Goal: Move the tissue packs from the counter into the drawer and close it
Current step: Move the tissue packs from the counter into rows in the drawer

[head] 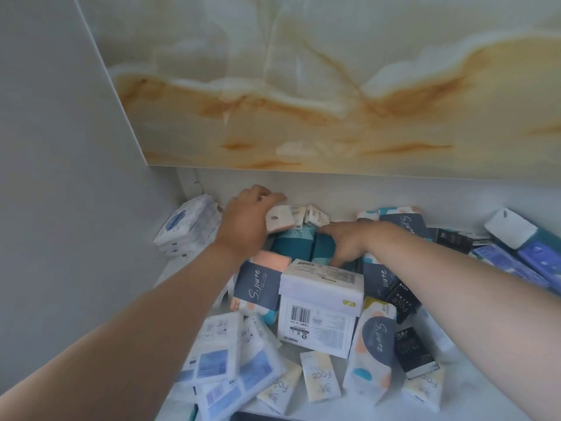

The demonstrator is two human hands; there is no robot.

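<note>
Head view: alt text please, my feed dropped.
The left hand grips a small pale tissue pack at the back of a white drawer crowded with other packs, below a marble counter. The right hand lies on teal packs beside it.

We see L hand at back of white compartment, fingers curled round small pink-white pack. R hand lies on teal packs; gripping or not, we cannot tell. White box w/ barcode in front of both hands, S.pure pack just beside it at left. Other packs piled loose nearer to us. Marble-pattern panel above.
</note>
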